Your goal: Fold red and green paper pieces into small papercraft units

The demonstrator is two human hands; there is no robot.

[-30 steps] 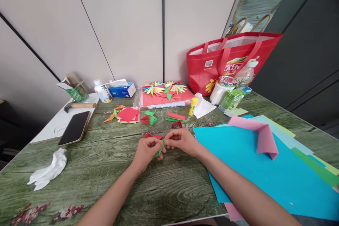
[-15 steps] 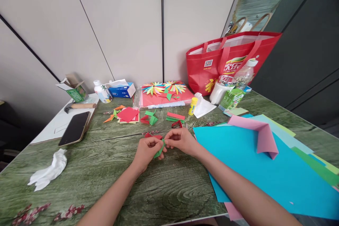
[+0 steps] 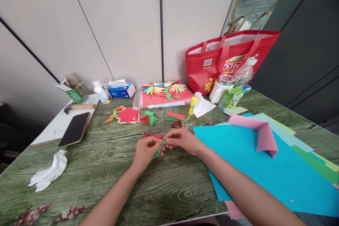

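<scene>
A small folded green paper sits between the person's two hands, just above the table near its middle, and from where I stand most of it is lost behind fingers; I can't make out how its folds run. The left hand has it pinched between thumb and curled fingers. The right hand comes in from the 3 o'clock side, its thumb and forefinger drawn together at the piece's upper tip, though whether they hold a corner or merely touch it is hard to see. Just beyond, toward 12 o'clock, a red folded paper is partly covered by the left hand. Toward 1 o'clock lies what looks like a pair of red-handled scissors, the far end mostly hidden by the right hand, with red and green paper strips behind it and a yellow glue stick upright farther on. At 11 o'clock are joined red and green folded pieces, and past them a stack of red squares. Straight out at 12 o'clock, two many-coloured paper stars rest on a plastic-wrapped packet. At 3 o'clock the right forearm crosses a big blue sheet that covers part of other coloured sheets and carries a bent pink strip.
</scene>
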